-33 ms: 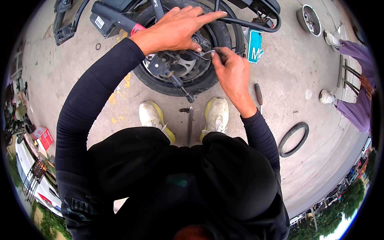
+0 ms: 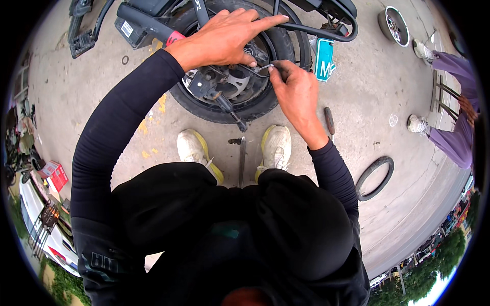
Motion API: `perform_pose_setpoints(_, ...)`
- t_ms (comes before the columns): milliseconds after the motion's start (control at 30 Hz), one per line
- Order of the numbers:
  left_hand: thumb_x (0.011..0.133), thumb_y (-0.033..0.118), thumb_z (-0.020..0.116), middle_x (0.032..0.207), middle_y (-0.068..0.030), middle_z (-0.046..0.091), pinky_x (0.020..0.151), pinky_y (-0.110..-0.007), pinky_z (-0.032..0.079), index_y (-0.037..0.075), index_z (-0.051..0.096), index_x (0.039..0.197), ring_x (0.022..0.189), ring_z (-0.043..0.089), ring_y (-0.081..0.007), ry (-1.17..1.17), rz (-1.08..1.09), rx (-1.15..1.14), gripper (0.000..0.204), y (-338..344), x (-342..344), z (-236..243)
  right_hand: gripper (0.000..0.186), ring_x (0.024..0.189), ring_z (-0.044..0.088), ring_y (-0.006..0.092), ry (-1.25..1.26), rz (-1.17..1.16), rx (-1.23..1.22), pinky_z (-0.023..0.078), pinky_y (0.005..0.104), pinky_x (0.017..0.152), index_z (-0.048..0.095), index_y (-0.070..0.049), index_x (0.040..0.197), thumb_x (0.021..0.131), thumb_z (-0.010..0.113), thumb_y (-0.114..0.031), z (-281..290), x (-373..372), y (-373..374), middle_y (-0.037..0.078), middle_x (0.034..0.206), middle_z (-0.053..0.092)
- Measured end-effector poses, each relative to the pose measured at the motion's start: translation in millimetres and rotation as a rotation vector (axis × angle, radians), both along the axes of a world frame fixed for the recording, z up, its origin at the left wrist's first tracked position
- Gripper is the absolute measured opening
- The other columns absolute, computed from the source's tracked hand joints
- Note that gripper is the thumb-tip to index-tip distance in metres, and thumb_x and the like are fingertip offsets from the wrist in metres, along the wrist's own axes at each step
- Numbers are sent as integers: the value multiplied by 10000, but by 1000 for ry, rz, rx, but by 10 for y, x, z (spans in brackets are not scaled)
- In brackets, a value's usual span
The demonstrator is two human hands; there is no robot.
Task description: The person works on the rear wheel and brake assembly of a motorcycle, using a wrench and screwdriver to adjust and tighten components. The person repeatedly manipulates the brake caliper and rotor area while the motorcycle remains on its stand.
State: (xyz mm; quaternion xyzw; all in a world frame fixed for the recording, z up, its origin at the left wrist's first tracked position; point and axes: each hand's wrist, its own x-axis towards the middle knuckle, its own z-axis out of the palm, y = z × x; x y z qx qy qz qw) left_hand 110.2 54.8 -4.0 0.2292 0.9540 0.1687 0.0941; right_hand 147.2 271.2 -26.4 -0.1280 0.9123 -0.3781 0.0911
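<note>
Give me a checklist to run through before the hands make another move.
1. Right hand grips the bent metal tool: ok, pinched between thumb and fingers.
2. Tool's far end seated: cannot tell, its contact is not clear.
3. Left hand apart from the right: ok, a gap shows between them.
4. Shoes apart from the tyre: ok, both stand short of it.
5. Ground between the shoes free: not ok, a long metal bar lies there.
</note>
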Motion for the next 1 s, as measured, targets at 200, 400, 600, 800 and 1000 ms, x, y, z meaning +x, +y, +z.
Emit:
perform_pose_setpoints(200, 709, 212, 901, 1115, -76, 598, 852, -431, 424, 335, 276, 1619, 1059, 604, -283, 2, 10, -35, 1111, 22, -5, -25, 152, 697, 686, 419, -126, 129, -45, 549, 474, 655, 736, -15, 904, 867, 706, -160, -26, -204, 48, 225, 730, 680)
perform_pose_setpoints(400, 712, 223, 902, 1109, -74, 595, 844, -420, 419, 331, 283, 1619, 1046, 602, -276, 78, -6, -26, 1103, -12, 7, -61, 182, 696, 683, 415, -173, 184, -64, 545, 466, 661, 682, 34, 886, 877, 700, -147, 42, -220, 37, 230, 695, 661)
perform_pose_setpoints(600, 718, 215, 900, 1111, -75, 593, 840, -428, 412, 326, 281, 1620, 1046, 600, -270, 22, -1, 6, 1099, 36, -5, -31, 168, 537, 659, 196, -392, 59, -205, 502, 362, 529, 668, 29, 911, 929, 682, -138, -74, -169, 81, 130, 636, 670)
perform_pose_setpoints(800, 713, 209, 904, 1158, -74, 596, 849, -427, 416, 329, 279, 1620, 1080, 599, -270, 74, 10, -20, 1108, -18, 34, -82, 145, 506, 644, 150, -723, 3, -333, 501, 301, 488, 630, 33, 994, 976, 636, -112, 101, -187, 17, 114, 670, 699)
perform_pose_setpoints(1000, 719, 218, 903, 1182, -81, 603, 881, -436, 425, 339, 274, 1620, 1107, 602, -271, 15, 11, -28, 1105, 28, -1, -52, 151, 564, 679, 160, -793, 76, -379, 507, 289, 492, 607, 24, 1009, 993, 628, -125, 49, -250, 94, 118, 737, 715)
